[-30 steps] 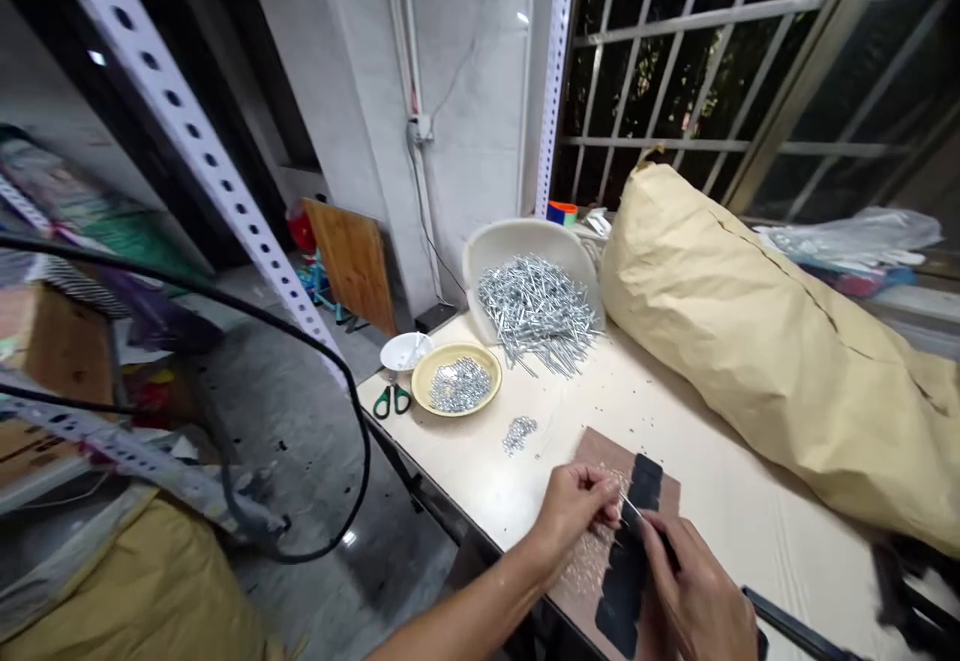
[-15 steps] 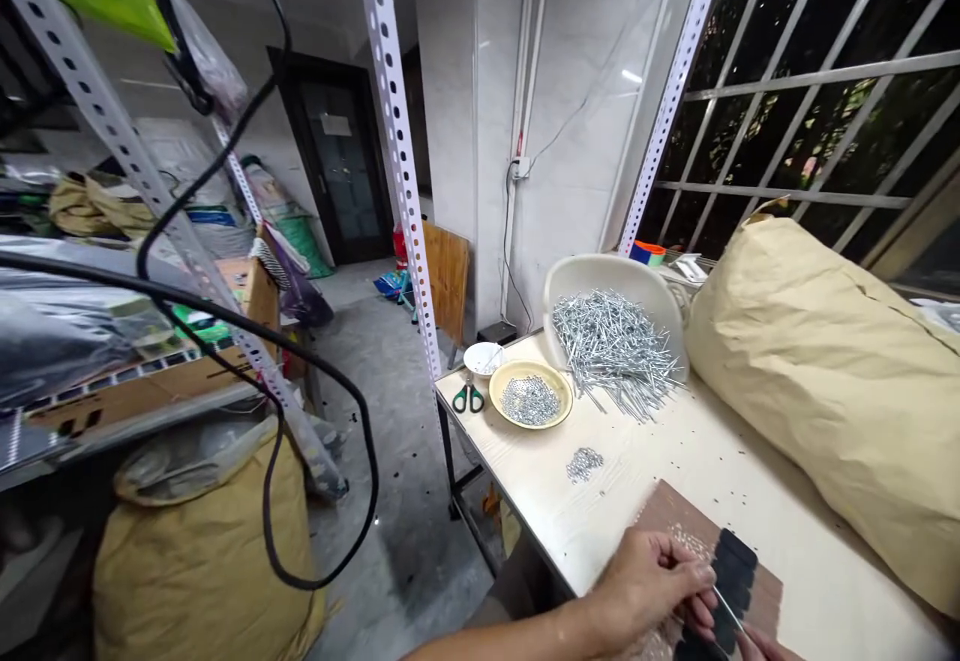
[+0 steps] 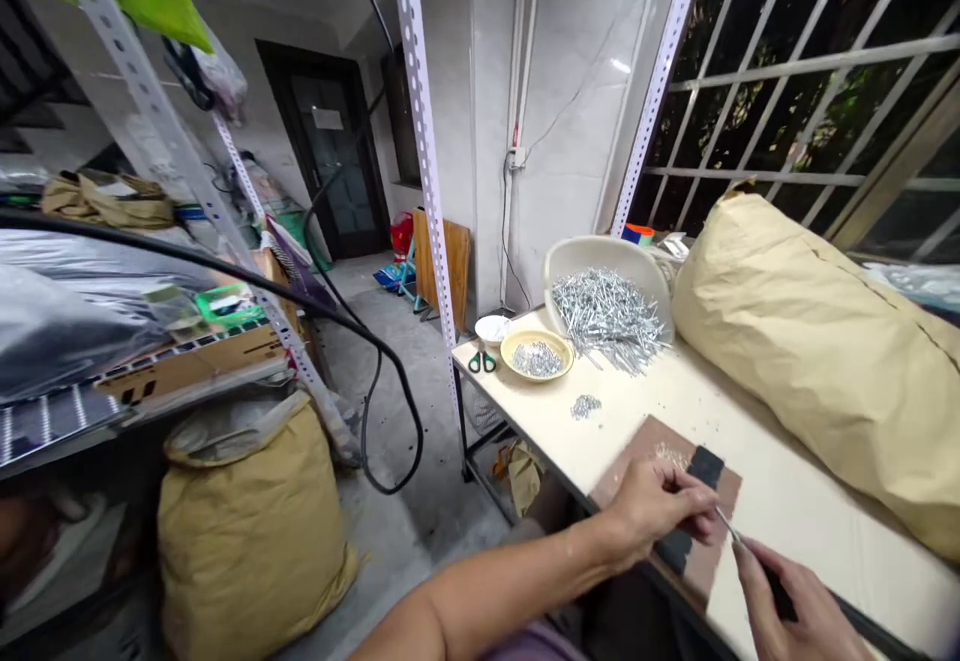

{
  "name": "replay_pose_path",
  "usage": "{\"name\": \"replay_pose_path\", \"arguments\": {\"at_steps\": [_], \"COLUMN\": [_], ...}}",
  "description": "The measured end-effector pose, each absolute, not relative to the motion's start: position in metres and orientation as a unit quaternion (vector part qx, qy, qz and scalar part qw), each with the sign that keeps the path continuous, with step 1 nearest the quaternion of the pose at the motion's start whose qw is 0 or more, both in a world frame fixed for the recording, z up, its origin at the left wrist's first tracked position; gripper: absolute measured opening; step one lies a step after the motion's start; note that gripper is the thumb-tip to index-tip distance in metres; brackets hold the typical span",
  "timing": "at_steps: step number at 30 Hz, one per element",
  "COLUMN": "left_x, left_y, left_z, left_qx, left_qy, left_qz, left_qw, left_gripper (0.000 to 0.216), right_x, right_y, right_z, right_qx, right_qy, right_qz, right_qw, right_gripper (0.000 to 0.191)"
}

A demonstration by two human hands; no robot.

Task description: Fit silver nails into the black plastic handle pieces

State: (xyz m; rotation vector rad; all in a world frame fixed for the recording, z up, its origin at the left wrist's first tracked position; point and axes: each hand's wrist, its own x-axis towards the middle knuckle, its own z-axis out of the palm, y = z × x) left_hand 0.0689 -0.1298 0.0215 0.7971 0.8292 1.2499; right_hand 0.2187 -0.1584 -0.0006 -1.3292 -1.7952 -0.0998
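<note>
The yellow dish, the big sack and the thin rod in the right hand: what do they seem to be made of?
The yellow dish looks like glossy plastic or enamel: smooth, even colour. The big sack seems matte brown paper, with stiff creases and a fold seam. The thin rod in the right hand looks like bare metal: it glints silver.

Up the table (image 3: 787, 501) beyond the grip: 1 small heap of metal bits (image 3: 585, 405), then a yellow dish (image 3: 536, 369), green-handled scissors (image 3: 481, 362), a white bowl (image 3: 493, 328). Farther, a tipped basin (image 3: 600, 256) spills pins (image 3: 609, 316). A tan sack (image 3: 825, 361) lies right of the grip.
</note>
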Motion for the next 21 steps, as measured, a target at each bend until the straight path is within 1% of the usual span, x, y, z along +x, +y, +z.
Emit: {"name": "replay_pose_path", "arguments": {"at_steps": [2, 5, 10, 15, 21], "left_x": [0.074, 0.081, 0.088, 0.092, 0.105], "left_y": [-0.140, -0.157, -0.180, -0.192, -0.205], "left_z": [0.025, 0.026, 0.019, 0.012, 0.007], "left_qx": [0.362, 0.354, 0.332, 0.344, 0.322], "left_qy": [0.345, 0.331, 0.341, 0.363, 0.381], "left_qz": [0.553, 0.561, 0.575, 0.558, 0.520], "left_qw": [0.667, 0.672, 0.666, 0.662, 0.693], "left_gripper": [0.046, 0.047, 0.048, 0.045, 0.045], "right_x": [0.219, 0.218, 0.218, 0.221, 0.231], "right_y": [-0.175, -0.194, -0.215, -0.229, -0.250], "right_z": [0.010, 0.015, 0.005, -0.004, -0.012], "right_qx": [-0.567, -0.580, -0.599, -0.637, -0.678], "right_qy": [-0.709, -0.696, -0.676, -0.641, -0.606], "right_qz": [-0.062, -0.062, -0.025, 0.017, 0.050], "right_qw": [0.414, 0.418, 0.429, 0.427, 0.413], "right_gripper": [0.047, 0.046, 0.038, 0.041, 0.040]}}
